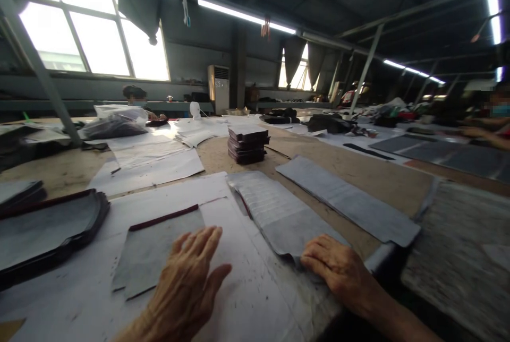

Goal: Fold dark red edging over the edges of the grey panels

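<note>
My left hand (187, 278) is held over the white paper on the table, fingers stretched out and thumb apart, with nothing in it. Beneath and beside its fingertips lies a flat grey fabric piece (159, 244) with a dark maroon strip along its far edge. The fingers of my right hand (334, 267) are closed on the near end of a stack of long grey fabric panels (279, 209). How many layers they pinch is hidden. A second stack of long grey panels (342, 198) lies to the right of it.
A pile of dark-edged grey pieces (48, 230) lies at left. Further back stands a block of stacked maroon pieces (247, 144). White paper sheets (155, 167) and a plastic-wrapped bundle (115, 121) are beyond. At right is a mottled grey surface (462, 251). Other people sit far off left and right.
</note>
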`<state>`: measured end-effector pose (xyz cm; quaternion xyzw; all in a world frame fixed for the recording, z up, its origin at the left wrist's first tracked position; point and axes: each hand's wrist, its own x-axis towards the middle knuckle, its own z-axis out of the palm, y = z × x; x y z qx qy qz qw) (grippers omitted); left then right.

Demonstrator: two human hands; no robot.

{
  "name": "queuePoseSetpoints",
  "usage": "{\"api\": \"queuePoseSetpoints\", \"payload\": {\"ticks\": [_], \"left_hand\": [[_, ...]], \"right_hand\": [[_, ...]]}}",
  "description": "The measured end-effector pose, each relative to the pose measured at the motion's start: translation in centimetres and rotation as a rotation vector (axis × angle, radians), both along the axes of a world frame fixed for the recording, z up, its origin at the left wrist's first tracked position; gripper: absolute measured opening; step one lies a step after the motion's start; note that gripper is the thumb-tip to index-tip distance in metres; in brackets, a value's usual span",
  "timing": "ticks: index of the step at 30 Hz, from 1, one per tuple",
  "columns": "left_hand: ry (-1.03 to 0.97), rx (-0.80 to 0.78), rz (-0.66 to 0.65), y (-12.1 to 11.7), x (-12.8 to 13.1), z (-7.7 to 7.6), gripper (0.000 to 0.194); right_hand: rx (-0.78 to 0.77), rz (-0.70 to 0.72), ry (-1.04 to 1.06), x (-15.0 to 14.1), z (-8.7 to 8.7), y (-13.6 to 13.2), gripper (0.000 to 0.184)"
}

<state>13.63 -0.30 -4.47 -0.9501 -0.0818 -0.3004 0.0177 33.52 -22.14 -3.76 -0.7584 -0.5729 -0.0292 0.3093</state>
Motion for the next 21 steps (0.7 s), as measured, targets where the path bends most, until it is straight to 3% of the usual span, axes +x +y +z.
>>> {"api": "queuePoseSetpoints", "payload": {"ticks": [3,7,11,14,18,21], "left_hand": [[0.038,-0.152,-0.26,-3.1,1.5,0.9,0.032],[0.109,-0.269,-0.404,-5.6,3.7,1.1,0.033],[0.165,-0.372,-0.395,-6.4,5.3,0.6,0.031],[0.172,-0.376,-0.371,-6.5,5.9,0.1,0.037],[0.11,-0.244,-0.369,-6.2,6.4,-1.5,0.044],[-0.008,-0.16,-0.335,-5.6,7.0,-3.2,0.044]], "right_hand": [[-0.014,-0.041,0.104,0.3,0.3,0.1,0.027],[-0.015,-0.054,0.157,0.8,0.2,0.3,0.027],[-0.027,-0.053,0.195,0.7,0.3,0.1,0.029],[-0.061,-0.022,0.182,0.2,0.5,-0.8,0.018],[-0.07,0.01,0.12,-0.7,0.5,-2.0,0.038],[-0.065,-0.017,0.147,-0.8,0.6,-2.0,0.013]]}}
